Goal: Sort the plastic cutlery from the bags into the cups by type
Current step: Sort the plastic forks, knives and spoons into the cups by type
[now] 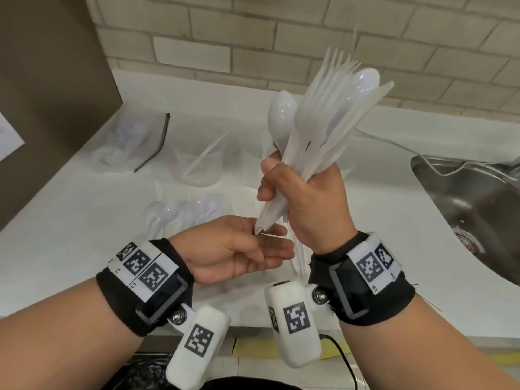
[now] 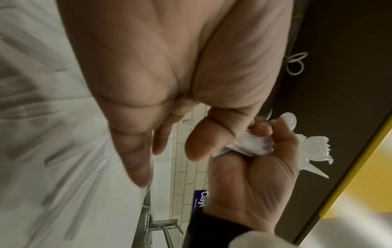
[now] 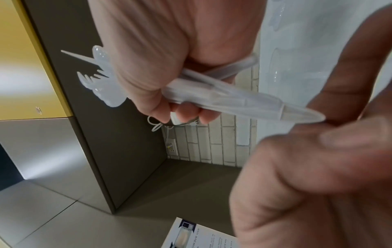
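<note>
One mixed bundle of white plastic cutlery (image 1: 323,119) stands nearly upright in the right hand (image 1: 309,198), whose fingers are clenched round the handles at mid-length. Fork tines, spoon bowls and a knife blade fan out above the fist, leaning up and to the right toward the tiled wall; the handle ends stick out below it, pointing down and to the left. That lower end is what the coming move turns on. The left hand (image 1: 239,249) sits just beneath and to the left, palm up, fingers relaxed and grasping nothing, with the lowest handle tip (image 3: 305,114) touching or just short of its fingertips. It is the nearer hand for drawing a piece out along the bundle's long axis.

How many pieces the bundle holds cannot be counted; at least two spoon bowls, several forks and one knife show. On the white counter (image 1: 84,220) beyond, one clear cup (image 1: 201,167) holds what looks like a single knife, a loose cluster of spoons (image 1: 183,211) lies nearer, and one clear bag (image 1: 126,142) with cutlery inside lies to the left. Other cups are too faint to count.
</note>
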Motion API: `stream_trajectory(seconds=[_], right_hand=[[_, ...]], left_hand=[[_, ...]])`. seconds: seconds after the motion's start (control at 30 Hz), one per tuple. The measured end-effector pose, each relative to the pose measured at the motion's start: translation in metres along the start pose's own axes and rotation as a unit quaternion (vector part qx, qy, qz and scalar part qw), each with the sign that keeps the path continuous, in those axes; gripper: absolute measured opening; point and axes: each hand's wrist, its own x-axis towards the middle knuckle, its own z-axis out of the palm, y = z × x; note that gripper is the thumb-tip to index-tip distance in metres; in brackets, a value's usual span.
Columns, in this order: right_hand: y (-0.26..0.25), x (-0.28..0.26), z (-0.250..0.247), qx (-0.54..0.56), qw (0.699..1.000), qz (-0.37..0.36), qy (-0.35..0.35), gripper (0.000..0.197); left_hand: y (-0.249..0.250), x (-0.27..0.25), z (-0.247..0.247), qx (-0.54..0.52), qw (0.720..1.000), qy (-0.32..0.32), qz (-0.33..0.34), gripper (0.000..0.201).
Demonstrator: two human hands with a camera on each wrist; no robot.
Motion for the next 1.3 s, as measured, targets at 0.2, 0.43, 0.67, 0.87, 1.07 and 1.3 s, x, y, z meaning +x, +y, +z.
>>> stream_trajectory(seconds=[0.2, 0.43, 0.67, 0.87, 1.07, 1.3], right_hand=[[0.019, -0.010, 0.005, 0.002, 0.997, 0.071, -0.031, 0.023], [0.030, -0.010, 0.002, 0.088, 0.968, 0.184, -0.148, 0.013], [0.041, -0.019, 0.010, 0.114, 0.933, 0.253, -0.230, 0.014], [0.037, -0.013, 0.008, 0.157, 0.924, 0.271, -0.220, 0.013], [0.032, -0.006, 0.010, 0.190, 0.920, 0.274, -0.208, 0.018], [0.037, -0.006, 0.021, 0.165, 0.929, 0.263, -0.204, 0.026]], left_hand=[[0.011, -0.003, -0.005, -0.012, 0.998, -0.037, 0.048, 0.064], [0.048, -0.016, -0.007, 0.070, 0.955, 0.016, 0.287, 0.091], [0.063, -0.009, 0.010, 0.296, 0.872, 0.176, 0.347, 0.026], [0.049, -0.005, -0.005, 0.258, 0.905, 0.147, 0.305, 0.050], [0.030, -0.009, -0.012, 0.204, 0.960, 0.027, 0.189, 0.058], [0.033, -0.005, -0.005, 0.176, 0.954, 0.110, 0.214, 0.038]])
